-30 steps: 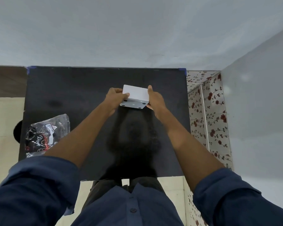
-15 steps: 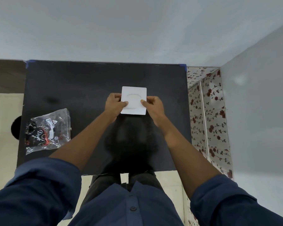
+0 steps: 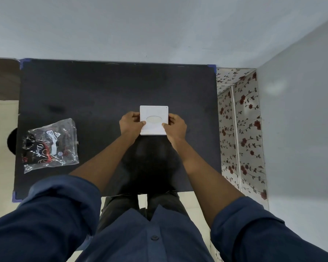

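Note:
A flat white square box (image 3: 154, 114) with an oval mark on its top face sits over the middle of the black table (image 3: 95, 91). My left hand (image 3: 130, 124) grips its left edge, thumb on top. My right hand (image 3: 175, 126) grips its right edge the same way, thumb near the oval. Whether the box rests on the table or hovers just above it, I cannot tell.
A clear plastic packet (image 3: 50, 145) with dark contents and a printed label lies on the table's left side. A grey wall runs behind the table. A floral-patterned panel (image 3: 242, 129) stands to the right, next to another grey wall.
The box was tilted with its underside toward me a second ago; it has turned so its top face with the oval looks up. Both hands kept their hold.

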